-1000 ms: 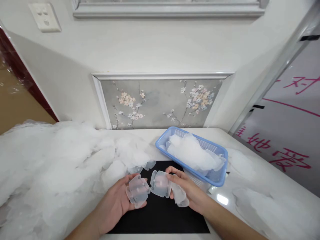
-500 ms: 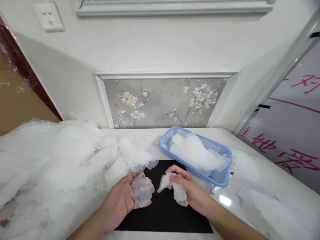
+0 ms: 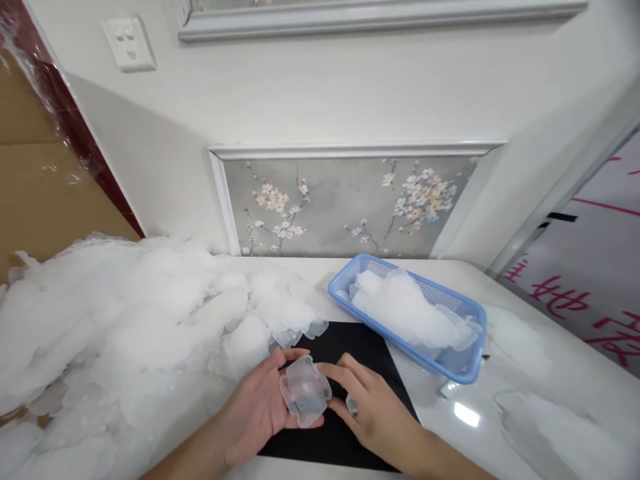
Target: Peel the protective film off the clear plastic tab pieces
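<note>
My left hand (image 3: 255, 410), palm turned up, holds thin translucent plastic pieces (image 3: 306, 392) with lobed edges and small dots near the rim. They rest across its fingers; how many are stacked there I cannot tell. From the right, my right hand (image 3: 373, 407) meets the edge of these pieces with thumb and index finger. Another bit of translucent plastic (image 3: 351, 405) shows under its curled fingers, mostly hidden. Both hands are above a black mat (image 3: 345, 447).
A large heap of similar translucent pieces (image 3: 125, 320) covers the table's left side. Behind my right hand stands a blue plastic basket (image 3: 470, 370) with more pieces inside. A white wall with a floral panel (image 3: 340, 207) rises at the back.
My right hand has moved left to the pieces in my left hand, and the pieces it carried are now mostly hidden in its fingers. The camera view has shifted slightly left.
</note>
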A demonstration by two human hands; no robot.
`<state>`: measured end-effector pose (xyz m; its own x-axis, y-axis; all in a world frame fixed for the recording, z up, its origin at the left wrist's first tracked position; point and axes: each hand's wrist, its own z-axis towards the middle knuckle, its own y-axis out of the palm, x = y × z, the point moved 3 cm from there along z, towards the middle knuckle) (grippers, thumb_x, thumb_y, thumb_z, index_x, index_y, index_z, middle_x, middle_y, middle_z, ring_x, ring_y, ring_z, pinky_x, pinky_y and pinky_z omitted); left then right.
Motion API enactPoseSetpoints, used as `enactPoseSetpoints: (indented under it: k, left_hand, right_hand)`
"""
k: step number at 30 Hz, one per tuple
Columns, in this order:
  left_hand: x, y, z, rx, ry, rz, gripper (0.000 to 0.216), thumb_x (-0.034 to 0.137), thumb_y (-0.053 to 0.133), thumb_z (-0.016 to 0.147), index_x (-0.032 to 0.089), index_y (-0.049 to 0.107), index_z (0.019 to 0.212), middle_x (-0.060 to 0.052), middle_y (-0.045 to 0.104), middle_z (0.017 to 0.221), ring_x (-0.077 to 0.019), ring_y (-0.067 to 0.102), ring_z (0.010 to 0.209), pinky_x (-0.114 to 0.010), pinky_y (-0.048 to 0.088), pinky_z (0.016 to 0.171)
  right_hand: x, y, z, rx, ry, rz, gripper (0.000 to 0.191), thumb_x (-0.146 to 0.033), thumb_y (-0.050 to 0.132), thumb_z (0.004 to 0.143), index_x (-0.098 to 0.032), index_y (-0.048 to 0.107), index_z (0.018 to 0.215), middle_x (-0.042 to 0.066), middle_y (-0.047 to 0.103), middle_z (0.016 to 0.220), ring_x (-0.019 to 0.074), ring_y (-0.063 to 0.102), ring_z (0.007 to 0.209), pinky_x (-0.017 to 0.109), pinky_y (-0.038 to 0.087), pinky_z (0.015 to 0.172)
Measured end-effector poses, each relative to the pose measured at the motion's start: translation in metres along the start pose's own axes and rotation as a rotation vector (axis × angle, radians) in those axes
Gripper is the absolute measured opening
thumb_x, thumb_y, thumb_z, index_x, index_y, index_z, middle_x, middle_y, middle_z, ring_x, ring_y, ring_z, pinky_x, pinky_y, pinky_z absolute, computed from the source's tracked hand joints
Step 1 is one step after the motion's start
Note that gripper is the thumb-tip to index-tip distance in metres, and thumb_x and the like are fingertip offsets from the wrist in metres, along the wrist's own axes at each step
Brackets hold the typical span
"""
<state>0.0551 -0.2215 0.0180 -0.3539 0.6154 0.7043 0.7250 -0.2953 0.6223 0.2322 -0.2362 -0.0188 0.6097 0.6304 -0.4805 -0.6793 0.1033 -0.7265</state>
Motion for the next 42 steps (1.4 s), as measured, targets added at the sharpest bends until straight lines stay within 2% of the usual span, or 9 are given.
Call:
enactPoseSetpoints:
  k: [3, 6, 10, 13, 18, 25, 29, 37, 42]
  left_hand:
    - [-0.004, 0.001, 0.000, -0.016, -0.015, 0.037, 0.044, 0.052, 0.048, 0.090, 0.018, 0.056, 0.115, -0.012, 0.061, 0.112, -0.0266, 0.062, 0.100, -0.054, 0.045, 0.093]
    - [0.000, -0.003, 0.000, 0.061, 0.055, 0.301, 0.045, 0.054, 0.046, 0.090, 0.021, 0.056, 0.119, -0.012, 0.058, 0.119, -0.0271, 0.058, 0.108, -0.048, 0.046, 0.093]
    - [0.027, -0.013, -0.005, 0.322, 0.383, 1.149, 0.032, 0.042, 0.055, 0.087, 0.028, 0.061, 0.115, -0.008, 0.061, 0.115, -0.0251, 0.057, 0.101, -0.040, 0.044, 0.090]
    - [0.049, -0.022, -0.010, 0.448, 0.577, 1.737, 0.024, 0.026, 0.053, 0.084, 0.027, 0.066, 0.104, -0.008, 0.061, 0.111, -0.0298, 0.051, 0.108, -0.046, 0.038, 0.093]
    - [0.063, -0.040, -0.013, 0.511, 0.310, 2.024, 0.044, 0.015, 0.060, 0.073, 0.026, 0.063, 0.116, -0.011, 0.052, 0.129, -0.0337, 0.046, 0.115, -0.044, 0.041, 0.086]
    - [0.067, -0.023, -0.017, 0.432, 0.497, 1.945, 0.023, 0.026, 0.046, 0.085, 0.026, 0.069, 0.083, -0.006, 0.063, 0.108, -0.0274, 0.054, 0.099, -0.040, 0.041, 0.083]
    - [0.068, -0.013, -0.018, 0.473, 0.525, 1.741, 0.021, 0.035, 0.053, 0.084, 0.024, 0.065, 0.070, -0.005, 0.064, 0.106, -0.0275, 0.056, 0.097, -0.038, 0.040, 0.083]
    - [0.041, -0.014, -0.011, 0.373, 0.193, 1.017, 0.031, 0.053, 0.052, 0.087, 0.022, 0.049, 0.082, 0.002, 0.057, 0.070, -0.0148, 0.049, 0.068, -0.025, 0.036, 0.065]
    - [0.023, -0.015, -0.005, 0.272, 0.075, 0.600, 0.030, 0.050, 0.057, 0.086, 0.022, 0.049, 0.095, -0.003, 0.064, 0.095, -0.0173, 0.058, 0.086, -0.032, 0.046, 0.079]
  right_hand:
    - [-0.005, -0.006, 0.001, 0.024, -0.075, 0.030, 0.033, -0.011, 0.051, 0.083, -0.027, 0.058, 0.111, 0.007, 0.057, 0.096, 0.0168, 0.055, 0.065, 0.029, 0.046, 0.057]
    - [-0.003, -0.010, 0.002, 0.029, 0.077, 0.352, 0.009, -0.020, 0.050, 0.088, -0.023, 0.058, 0.083, 0.007, 0.061, 0.103, 0.0136, 0.054, 0.064, 0.028, 0.044, 0.060]
    - [0.010, -0.002, 0.004, -0.002, 0.554, 0.920, 0.032, -0.051, 0.055, 0.087, -0.022, 0.046, 0.077, -0.006, 0.048, 0.055, 0.0093, 0.039, 0.045, 0.022, 0.034, 0.046]
    - [0.014, 0.002, 0.008, -0.020, 0.710, 1.245, 0.037, -0.056, 0.066, 0.077, -0.022, 0.052, 0.084, -0.011, 0.038, 0.046, 0.0056, 0.026, 0.036, 0.020, 0.030, 0.042]
    - [0.020, -0.001, 0.011, -0.040, 0.765, 1.540, 0.034, -0.046, 0.074, 0.070, -0.021, 0.061, 0.088, -0.008, 0.050, 0.051, 0.0029, 0.019, 0.033, 0.021, 0.030, 0.040]
    - [0.025, -0.002, 0.009, -0.081, 0.760, 1.609, 0.035, -0.048, 0.070, 0.075, -0.020, 0.065, 0.095, -0.003, 0.060, 0.064, 0.0032, 0.020, 0.036, 0.022, 0.032, 0.044]
    - [0.024, -0.002, 0.009, -0.070, 0.749, 1.620, 0.033, -0.048, 0.070, 0.076, -0.020, 0.065, 0.091, -0.003, 0.059, 0.064, 0.0031, 0.020, 0.036, 0.022, 0.034, 0.045]
    - [0.021, -0.001, 0.011, -0.084, 0.743, 1.634, 0.047, -0.063, 0.064, 0.076, -0.018, 0.066, 0.091, -0.010, 0.035, 0.039, 0.0073, 0.021, 0.038, 0.023, 0.035, 0.049]
    - [0.026, -0.009, 0.011, 0.054, 0.652, 1.392, 0.047, -0.066, 0.059, 0.078, -0.019, 0.057, 0.073, -0.005, 0.042, 0.057, 0.0099, 0.034, 0.049, 0.024, 0.031, 0.049]
